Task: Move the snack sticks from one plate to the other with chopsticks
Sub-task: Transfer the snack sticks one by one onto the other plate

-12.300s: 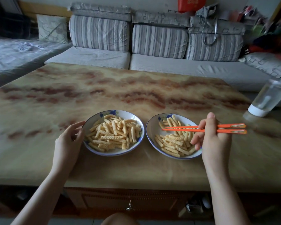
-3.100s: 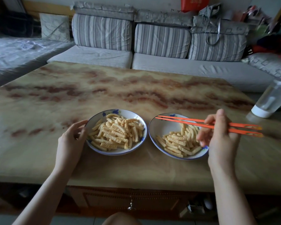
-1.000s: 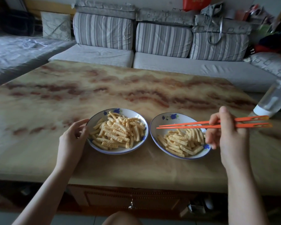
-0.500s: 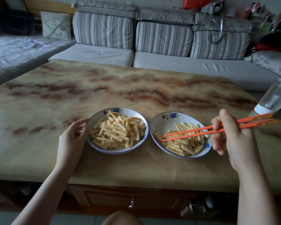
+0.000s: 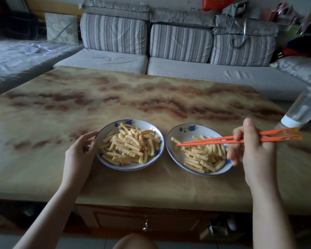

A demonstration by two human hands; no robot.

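Note:
Two white plates with blue flowers stand side by side on the marble-patterned table. The left plate (image 5: 104,131) carries a tall heap of ridged yellow snack sticks (image 5: 131,145). The right plate (image 5: 176,155) holds a smaller pile of snack sticks (image 5: 203,155), mostly on its near right side. My right hand (image 5: 250,146) grips a pair of orange chopsticks (image 5: 205,141), whose tips hover together over the right plate's left part with no stick between them. My left hand (image 5: 79,155) rests at the left plate's rim, fingers loosely curved against it.
A clear bottle with a white cap (image 5: 302,108) stands upside down at the table's right edge. A striped grey sofa (image 5: 180,44) runs behind the table (image 5: 115,97). A cabinet drawer (image 5: 147,221) sits under the near edge.
The chopstick tips have lifted out of the right plate's pile and levelled out, holding nothing. My right hand has shifted slightly up. My left hand has stayed at the left plate.

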